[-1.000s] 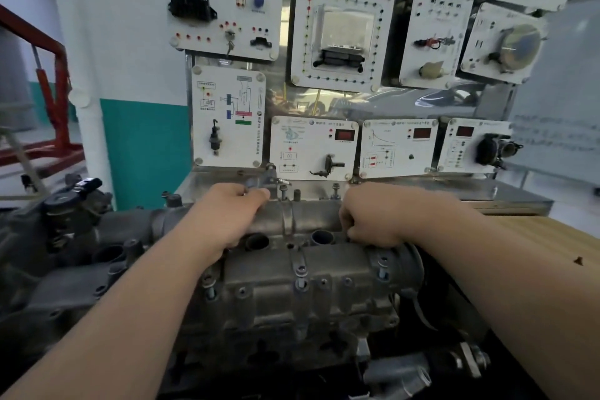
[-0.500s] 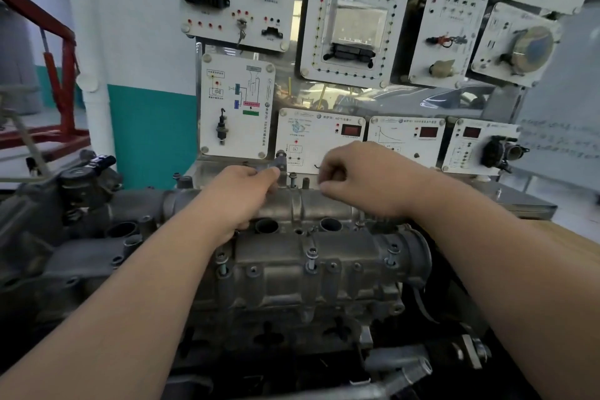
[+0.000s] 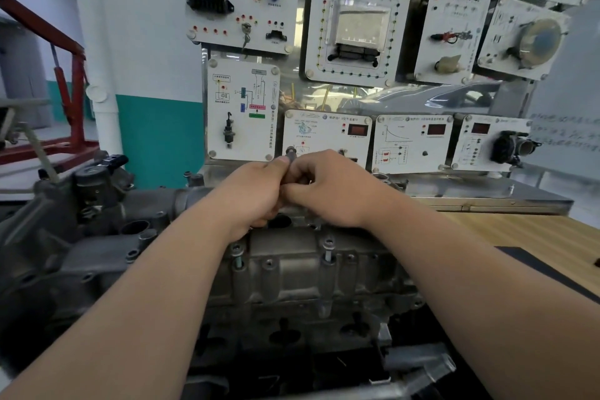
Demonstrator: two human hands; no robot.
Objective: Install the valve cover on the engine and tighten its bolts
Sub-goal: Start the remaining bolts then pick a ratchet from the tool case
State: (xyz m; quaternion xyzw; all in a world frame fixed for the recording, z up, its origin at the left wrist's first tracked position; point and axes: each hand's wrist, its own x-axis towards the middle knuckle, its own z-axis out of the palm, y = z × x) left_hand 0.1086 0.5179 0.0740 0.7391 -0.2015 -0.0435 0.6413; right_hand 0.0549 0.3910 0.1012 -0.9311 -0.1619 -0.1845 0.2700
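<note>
Cover (image 3: pixel 308 273) lies on top of the engine (image 3: pixel 81 237), directly under my forearms, and it seems to be seated in its place. On its near edge two front bolts (image 3: pixel 328 250) stand in their holes with part of the shank showing, so I judge they are only started, not tightened.

Both my hands meet above the far edge of the cover. My left hand (image 3: pixel 250 191) pinches a dark bolt (image 3: pixel 290 155) between thumb and finger, head upward. The fingers of my right hand (image 3: pixel 331 191) curl round its lower part (I cannot see if the left palm hides more bolts).

So the step in hand, I think, is placing the bolts on the far side one after another, and the tightening is not yet begun. The next move calls for one hand to take the bolt alone and turn its thread downward. Then it must find a free hole at the far edge (my hands hide that edge now) and start the bolt straight by fingers, without forcing, because a crooked start would spoil the thread.
</note>
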